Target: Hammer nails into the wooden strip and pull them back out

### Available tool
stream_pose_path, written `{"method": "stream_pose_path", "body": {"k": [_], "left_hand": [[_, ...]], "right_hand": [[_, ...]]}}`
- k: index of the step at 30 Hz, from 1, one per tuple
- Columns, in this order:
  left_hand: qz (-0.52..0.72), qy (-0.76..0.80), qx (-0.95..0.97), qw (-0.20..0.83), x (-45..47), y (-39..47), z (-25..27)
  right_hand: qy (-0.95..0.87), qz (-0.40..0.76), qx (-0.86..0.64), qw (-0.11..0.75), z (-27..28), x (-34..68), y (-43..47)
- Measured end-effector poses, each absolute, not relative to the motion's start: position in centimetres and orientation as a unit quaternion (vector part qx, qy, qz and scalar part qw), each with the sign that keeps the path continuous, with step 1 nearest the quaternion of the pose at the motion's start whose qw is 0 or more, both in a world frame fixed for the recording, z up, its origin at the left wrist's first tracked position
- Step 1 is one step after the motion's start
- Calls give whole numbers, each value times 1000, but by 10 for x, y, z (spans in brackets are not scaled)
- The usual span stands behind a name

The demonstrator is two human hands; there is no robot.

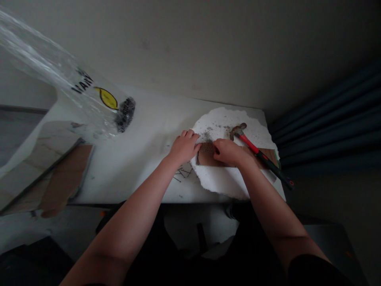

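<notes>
A brown board [206,158] lies on a ragged-edged white sheet [226,182], its left end dotted with small dark marks. My left hand [185,146] rests at that end, fingers stretched out, thumb touching the board's edge. Over the board, my right hand [228,151] is closed with fingers curled together; whatever they hold is hidden. A claw hammer [253,147] with a red and black handle lies slanted across the board's right part, just beyond my right hand. Several loose nails [182,173] lie beside the sheet, below my left hand.
A clear plastic bag [98,95] with dark small pieces at its bottom stands on the white table [119,167]. Brown and pale panels [67,171] lean at the table's left end. Dark curtains [327,119] hang at right; a wall runs behind.
</notes>
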State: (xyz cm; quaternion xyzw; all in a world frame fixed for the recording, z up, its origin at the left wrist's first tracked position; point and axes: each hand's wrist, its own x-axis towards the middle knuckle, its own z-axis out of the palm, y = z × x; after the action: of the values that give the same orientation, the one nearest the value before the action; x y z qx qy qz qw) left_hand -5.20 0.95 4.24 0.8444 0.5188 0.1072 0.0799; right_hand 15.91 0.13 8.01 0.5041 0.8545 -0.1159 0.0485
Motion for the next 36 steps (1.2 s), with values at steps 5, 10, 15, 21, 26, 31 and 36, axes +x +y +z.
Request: {"method": "stream_pose_path", "body": {"k": [5,10,15,21,26,31,36], "left_hand": [[105,521,843,87,-52,9,43],[98,524,841,87,-51,8,45],[90,526,841,82,-51,8,45],[92,522,844,74,-51,8,45],[91,527,842,75,-50,7,46],[96,526,842,73,-50,7,45],[94,525,843,73,-50,7,45]], "right_hand": [[850,-117,508,77,83,156,0],[848,-103,508,111,88,150,-3],[846,-101,506,130,91,146,-3],[848,-104,504,126,88,149,0],[849,-115,500,125,85,154,3],[858,-99,491,115,86,153,2],[858,-96,491,117,89,151,-1]]}}
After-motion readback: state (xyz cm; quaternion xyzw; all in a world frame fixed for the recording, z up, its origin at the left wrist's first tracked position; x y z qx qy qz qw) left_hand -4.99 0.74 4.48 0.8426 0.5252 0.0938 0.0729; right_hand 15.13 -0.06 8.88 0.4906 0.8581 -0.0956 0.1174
